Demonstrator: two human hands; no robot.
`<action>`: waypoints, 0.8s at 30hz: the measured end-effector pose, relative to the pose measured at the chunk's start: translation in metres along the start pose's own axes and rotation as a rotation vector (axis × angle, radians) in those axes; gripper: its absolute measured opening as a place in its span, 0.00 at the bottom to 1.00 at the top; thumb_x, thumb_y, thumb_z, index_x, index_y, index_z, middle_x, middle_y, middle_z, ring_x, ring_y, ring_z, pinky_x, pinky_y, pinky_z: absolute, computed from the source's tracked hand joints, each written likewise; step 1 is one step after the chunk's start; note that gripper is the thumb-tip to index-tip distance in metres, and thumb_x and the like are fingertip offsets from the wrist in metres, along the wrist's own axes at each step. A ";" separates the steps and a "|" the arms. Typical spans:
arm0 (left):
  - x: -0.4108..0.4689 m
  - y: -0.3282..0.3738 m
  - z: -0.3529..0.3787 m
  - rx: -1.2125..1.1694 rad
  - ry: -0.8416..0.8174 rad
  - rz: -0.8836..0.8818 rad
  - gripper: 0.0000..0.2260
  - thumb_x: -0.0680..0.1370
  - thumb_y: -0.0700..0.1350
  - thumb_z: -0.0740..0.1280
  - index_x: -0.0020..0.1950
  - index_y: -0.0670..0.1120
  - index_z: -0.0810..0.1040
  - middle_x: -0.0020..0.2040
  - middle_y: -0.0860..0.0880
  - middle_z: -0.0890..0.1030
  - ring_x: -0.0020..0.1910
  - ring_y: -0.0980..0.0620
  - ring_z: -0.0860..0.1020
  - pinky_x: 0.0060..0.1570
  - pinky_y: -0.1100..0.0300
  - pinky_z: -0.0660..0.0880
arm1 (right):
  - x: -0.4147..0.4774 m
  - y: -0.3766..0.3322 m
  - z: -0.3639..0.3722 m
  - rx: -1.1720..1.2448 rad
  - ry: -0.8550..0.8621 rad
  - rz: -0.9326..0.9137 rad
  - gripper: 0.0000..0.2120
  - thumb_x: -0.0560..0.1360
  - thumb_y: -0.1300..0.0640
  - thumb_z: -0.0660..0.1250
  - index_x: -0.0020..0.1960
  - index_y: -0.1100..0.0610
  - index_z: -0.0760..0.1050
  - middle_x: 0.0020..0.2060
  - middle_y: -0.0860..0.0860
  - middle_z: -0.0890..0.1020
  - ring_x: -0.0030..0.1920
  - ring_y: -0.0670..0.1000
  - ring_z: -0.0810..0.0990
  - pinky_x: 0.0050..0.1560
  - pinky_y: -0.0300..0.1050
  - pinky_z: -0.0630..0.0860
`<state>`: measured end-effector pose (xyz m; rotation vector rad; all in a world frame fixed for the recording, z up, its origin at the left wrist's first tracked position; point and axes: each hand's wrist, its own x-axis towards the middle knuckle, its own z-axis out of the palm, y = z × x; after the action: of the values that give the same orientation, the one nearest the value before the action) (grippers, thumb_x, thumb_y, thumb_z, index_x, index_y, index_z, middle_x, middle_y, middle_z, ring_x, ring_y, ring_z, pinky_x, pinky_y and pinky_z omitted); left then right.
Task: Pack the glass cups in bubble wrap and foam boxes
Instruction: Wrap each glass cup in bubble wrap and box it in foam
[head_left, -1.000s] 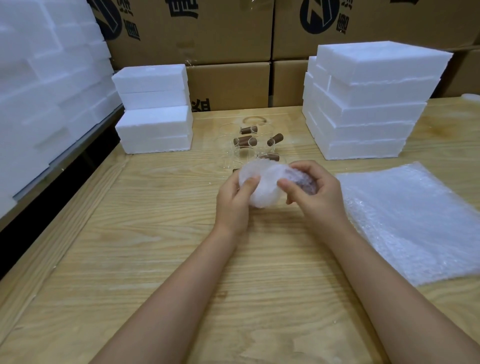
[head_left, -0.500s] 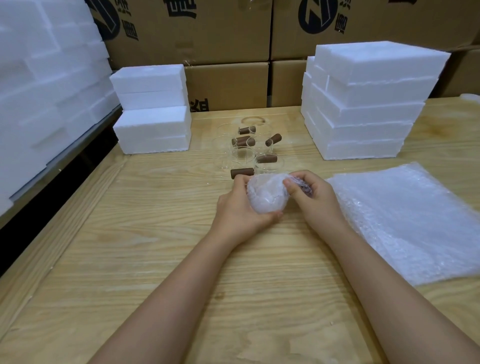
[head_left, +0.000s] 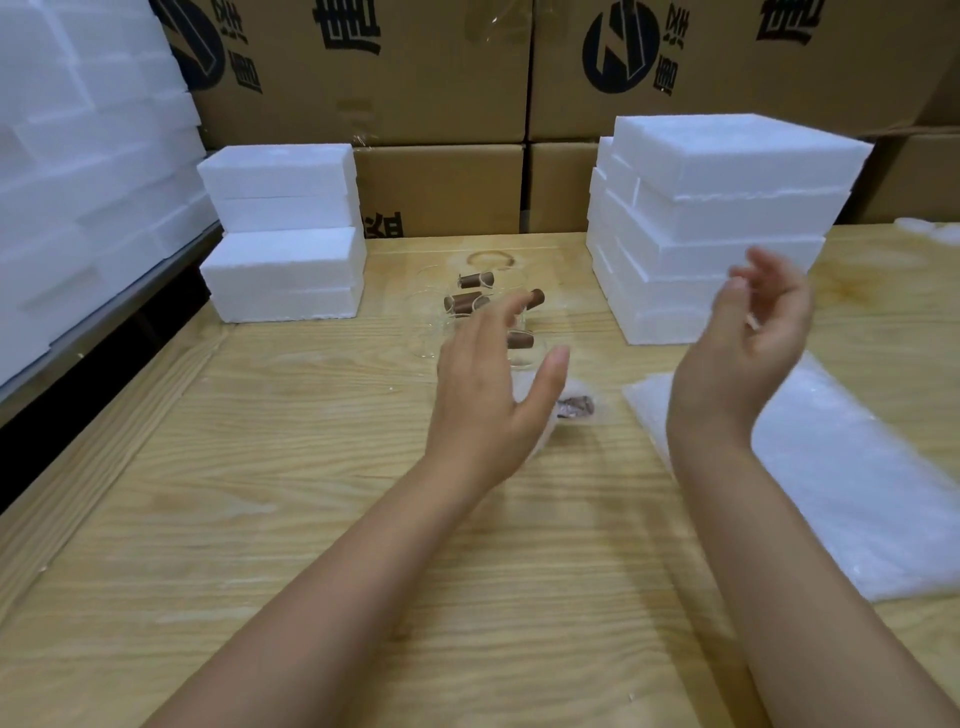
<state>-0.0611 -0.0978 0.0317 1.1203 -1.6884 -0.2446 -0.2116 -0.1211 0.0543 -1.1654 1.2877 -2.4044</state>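
A pale, grainy wooden table (head_left: 311, 519) fills the view. On it, near the middle, lies a glass cup bundled in cloudy, crinkled bubble wrap (head_left: 582, 410), with a brown handle showing dimly through the film. The bundle rests on the table top and is partly hidden behind the left hand (head_left: 488, 400).

That hand hovers just in front of the bundle, palm turned to the right. Its fingers are spread and nearly straight, blurred at the tips, and it grips nothing. Whether it touches the wrap cannot be told.

The right hand (head_left: 748, 343) is raised above the table, well clear of the bundle. Its fingers are loosely curled and apart, and nothing can be seen in it.

Beyond the left hand stands a cluster of clear, unwrapped glass cups with stubby brown cylindrical handles (head_left: 475, 304). Their walls are almost invisible against the wood.

A flat stack of translucent bubble-wrap sheets (head_left: 841, 493) lies to the right, under the right forearm.

Two closed, matte white rectangular foam boxes (head_left: 283, 234) are stacked at the back left. A taller stack of wide white foam boxes (head_left: 727, 208) stands at the back right. Their contents cannot be seen.

More white foam blocks (head_left: 78, 156) are piled along the left edge. Brown cardboard cartons with black printing (head_left: 415, 67) form the back wall.
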 end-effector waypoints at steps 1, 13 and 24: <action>0.011 0.006 0.006 -0.055 -0.050 -0.057 0.22 0.80 0.55 0.60 0.71 0.46 0.67 0.64 0.54 0.73 0.61 0.63 0.70 0.64 0.51 0.69 | 0.015 0.002 0.000 0.029 0.080 0.023 0.10 0.77 0.60 0.57 0.57 0.54 0.69 0.50 0.50 0.73 0.48 0.43 0.72 0.49 0.32 0.69; 0.108 0.027 0.093 -0.463 -0.409 -0.413 0.24 0.84 0.56 0.49 0.79 0.59 0.44 0.80 0.54 0.52 0.78 0.49 0.55 0.72 0.52 0.56 | 0.199 0.062 -0.012 -0.364 0.067 0.461 0.29 0.78 0.41 0.54 0.76 0.47 0.52 0.75 0.50 0.58 0.68 0.53 0.66 0.67 0.50 0.65; 0.140 0.028 0.127 -0.480 -0.432 -0.393 0.24 0.85 0.51 0.49 0.79 0.54 0.43 0.80 0.54 0.49 0.78 0.49 0.52 0.73 0.55 0.54 | 0.206 0.065 -0.023 -0.305 -0.147 0.656 0.26 0.80 0.37 0.47 0.74 0.46 0.61 0.58 0.44 0.72 0.54 0.47 0.71 0.55 0.45 0.63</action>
<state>-0.1844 -0.2334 0.0849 1.0637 -1.6287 -1.1473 -0.3808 -0.2454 0.1118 -0.7851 1.6948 -1.6681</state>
